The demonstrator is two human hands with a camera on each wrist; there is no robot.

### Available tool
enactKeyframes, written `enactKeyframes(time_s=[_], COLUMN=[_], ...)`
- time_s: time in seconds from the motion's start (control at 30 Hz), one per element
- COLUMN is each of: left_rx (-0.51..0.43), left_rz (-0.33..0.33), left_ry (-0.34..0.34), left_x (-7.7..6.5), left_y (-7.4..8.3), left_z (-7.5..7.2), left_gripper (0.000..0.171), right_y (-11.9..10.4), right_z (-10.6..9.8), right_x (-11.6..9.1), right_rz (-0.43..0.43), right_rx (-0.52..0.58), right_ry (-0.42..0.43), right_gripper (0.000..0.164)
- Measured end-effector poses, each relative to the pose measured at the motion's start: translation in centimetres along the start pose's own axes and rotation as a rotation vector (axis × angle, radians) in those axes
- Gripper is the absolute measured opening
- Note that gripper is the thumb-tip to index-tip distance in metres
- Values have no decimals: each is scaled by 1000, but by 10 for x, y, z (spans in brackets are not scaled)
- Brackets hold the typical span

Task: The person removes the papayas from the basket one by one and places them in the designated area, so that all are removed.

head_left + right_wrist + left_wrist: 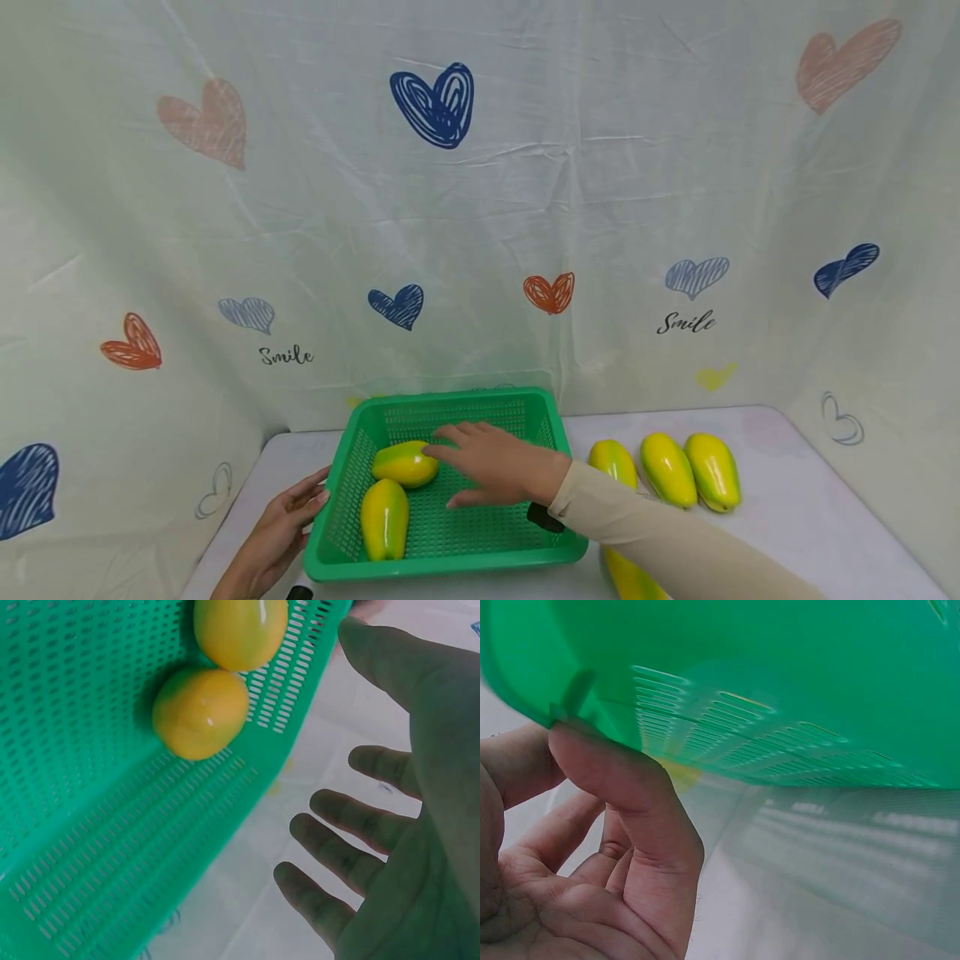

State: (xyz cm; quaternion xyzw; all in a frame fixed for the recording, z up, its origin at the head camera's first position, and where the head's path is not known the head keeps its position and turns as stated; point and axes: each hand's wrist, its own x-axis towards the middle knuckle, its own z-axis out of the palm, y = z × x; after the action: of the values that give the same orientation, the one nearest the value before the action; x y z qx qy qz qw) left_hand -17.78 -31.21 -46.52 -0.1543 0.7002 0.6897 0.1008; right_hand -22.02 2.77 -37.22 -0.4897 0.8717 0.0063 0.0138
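- The left hand [275, 531] is gripping the left rim of the green plastic basket [450, 568].
- The right hand [491, 462] is hovering above it — fingers spreading apart.
- Two papayas [385, 519] (yellow-green) are lying inside, left; other papayas [667, 471] are resting on the table [787, 500], right.

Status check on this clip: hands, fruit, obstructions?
Left hand touching green basket. Right hand open, empty, over basket. Two yellow-green fruits inside. Right sleeve partly hides loose fruits on table.
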Motion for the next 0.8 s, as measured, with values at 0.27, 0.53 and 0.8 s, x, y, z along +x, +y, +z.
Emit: enactKeyframes(time_s=[0.27,0.53,0.8], left_rx=[2,4,12], left_rz=[-5,2,5], left_ry=[24,15,22], left_x=[0,-1,-1], left_y=[-1,0,0], left_z=[1,1,2], left_gripper=[58,60,58], right_y=[-11,-22,-29], right_z=[10,19,27], right_x=[20,35,51], right_rz=[-68,-120,-147], right_rx=[-51,-92,-91], right_ry=[-44,-77,-106], right_gripper=[75,79,83])
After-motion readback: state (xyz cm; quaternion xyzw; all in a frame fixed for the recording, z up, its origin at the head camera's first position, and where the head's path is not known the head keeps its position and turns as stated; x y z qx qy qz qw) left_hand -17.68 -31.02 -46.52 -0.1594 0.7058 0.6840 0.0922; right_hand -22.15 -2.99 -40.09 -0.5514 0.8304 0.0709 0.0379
